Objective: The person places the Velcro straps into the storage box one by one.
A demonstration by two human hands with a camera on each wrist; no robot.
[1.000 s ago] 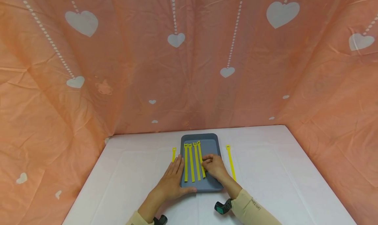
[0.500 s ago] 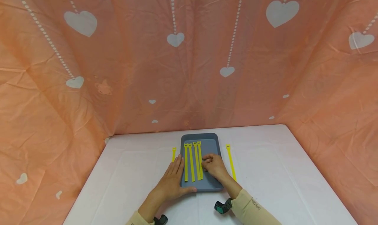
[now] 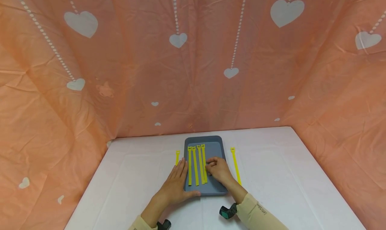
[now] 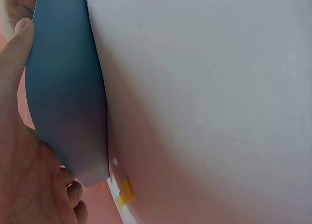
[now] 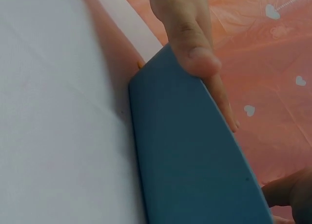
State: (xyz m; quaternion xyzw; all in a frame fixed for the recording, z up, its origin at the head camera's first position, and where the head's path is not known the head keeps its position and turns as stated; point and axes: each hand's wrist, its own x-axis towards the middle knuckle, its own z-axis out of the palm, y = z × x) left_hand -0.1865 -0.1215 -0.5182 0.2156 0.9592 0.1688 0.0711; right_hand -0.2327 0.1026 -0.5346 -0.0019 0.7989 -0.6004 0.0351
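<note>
- Against the picture of a second ago, the fourth yellow strap (image 3: 204, 163) in the blue-grey tray (image 3: 215, 149) has been straightened; it slanted off towards the right hand then, and it now runs parallel to and close beside its neighbour; the hands, the tray and the loose straps have kept their places.
- The tray sits on the white table (image 3: 271, 176) and holds four yellow straps (image 3: 195, 165), side by side in its left half, buckle ends away from the person; its right half is bare.
- The right hand (image 3: 219, 169) rests inside the tray with its fingers curled, fingertips on the lower part of the fourth strap; whether it pinches the strap cannot be told.
- The left hand (image 3: 176, 183) lies flat, fingers straight, against the tray's left rim and near corner; a yellow strap (image 3: 177, 157) on the table shows just beyond its fingertips.
- One more yellow strap (image 3: 235, 165) lies on the table just right of the tray.
</note>
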